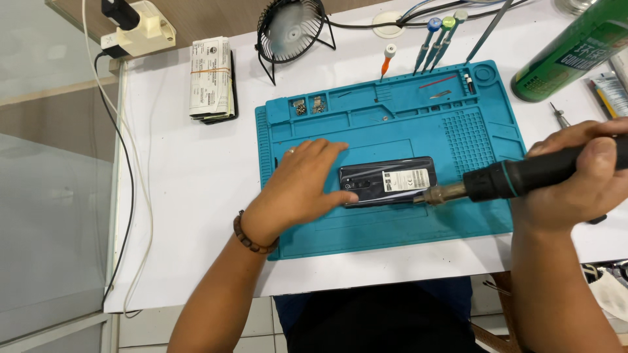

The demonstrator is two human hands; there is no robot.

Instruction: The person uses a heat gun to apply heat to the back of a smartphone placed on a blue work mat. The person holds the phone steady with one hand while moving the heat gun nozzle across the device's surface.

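Head view: your left hand (297, 189) lies flat and loose on the left end of the dark phone (387, 181), gripping nothing. That phone sits in the middle of the blue mat (392, 124). Your right hand (575, 176) squeezes a black heat tool (523, 178), its tip at the phone's right end.

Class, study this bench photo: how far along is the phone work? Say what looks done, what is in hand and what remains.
Done: the phone lies back up on the blue repair mat. In hand: the left hand pins it down while the right hand aims a hot-air tool at its edge. Left: the back cover looks still closed, and the screwdrivers stand unused.
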